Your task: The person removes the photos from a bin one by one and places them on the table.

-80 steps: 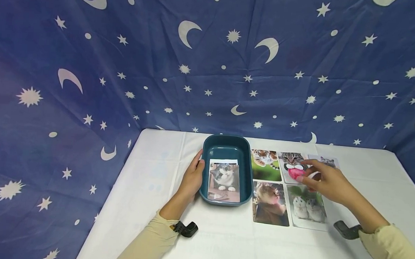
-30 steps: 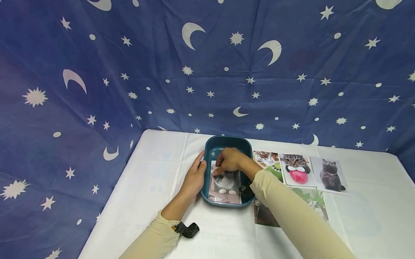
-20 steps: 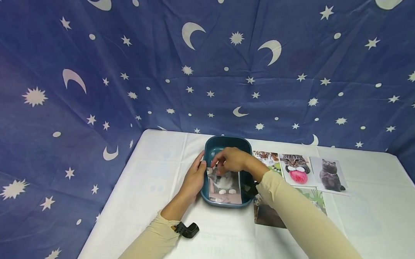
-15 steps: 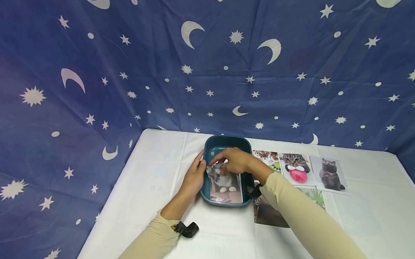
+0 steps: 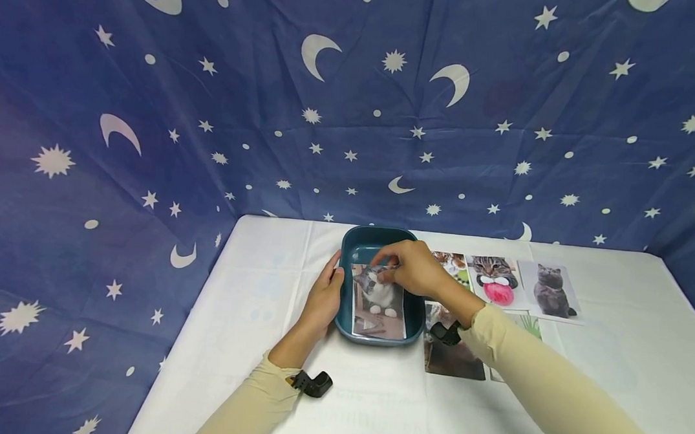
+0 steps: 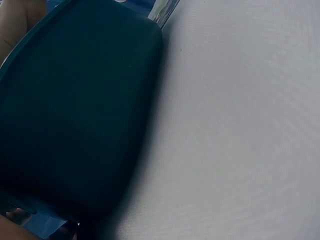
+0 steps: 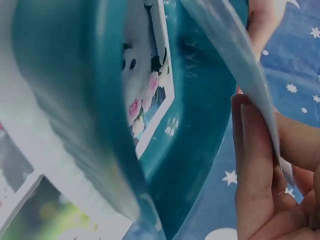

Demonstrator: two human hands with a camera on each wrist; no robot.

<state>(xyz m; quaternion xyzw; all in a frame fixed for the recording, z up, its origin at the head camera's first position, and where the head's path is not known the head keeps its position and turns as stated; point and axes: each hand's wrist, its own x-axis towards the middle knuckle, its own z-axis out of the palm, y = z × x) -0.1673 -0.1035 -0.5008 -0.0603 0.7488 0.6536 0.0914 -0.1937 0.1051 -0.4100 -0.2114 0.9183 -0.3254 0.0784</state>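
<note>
My left hand (image 5: pixel 323 300) grips the left side of a dark teal plastic tub (image 5: pixel 362 243); in the left wrist view the tub's outer wall (image 6: pixel 80 100) fills the left half. Over the tub, my right hand (image 5: pixel 414 266) pinches the upper edge of a photo card (image 5: pixel 381 309) showing a grey and white cat. In the right wrist view that card (image 7: pixel 240 55) appears nearly edge-on between thumb and fingers, raised off the tub floor. Beneath it lies another photo card (image 7: pixel 150 85) with pink flowers and a white animal.
Right of the tub, several photo cards lie flat on the white tablecloth (image 5: pixel 368 399): a tiger (image 5: pixel 453 264), a tabby with a pink ball (image 5: pixel 496 282), a grey cat (image 5: pixel 554 291), a brown picture (image 5: pixel 454 357) and a green one partly under the sleeve. A star-patterned blue curtain (image 5: pixel 352 101) hangs behind.
My right hand went from above the cards on the right into the tub and took hold of the cat card, shifting it slightly. Most recently it moved a little right. The left hand stayed.
</note>
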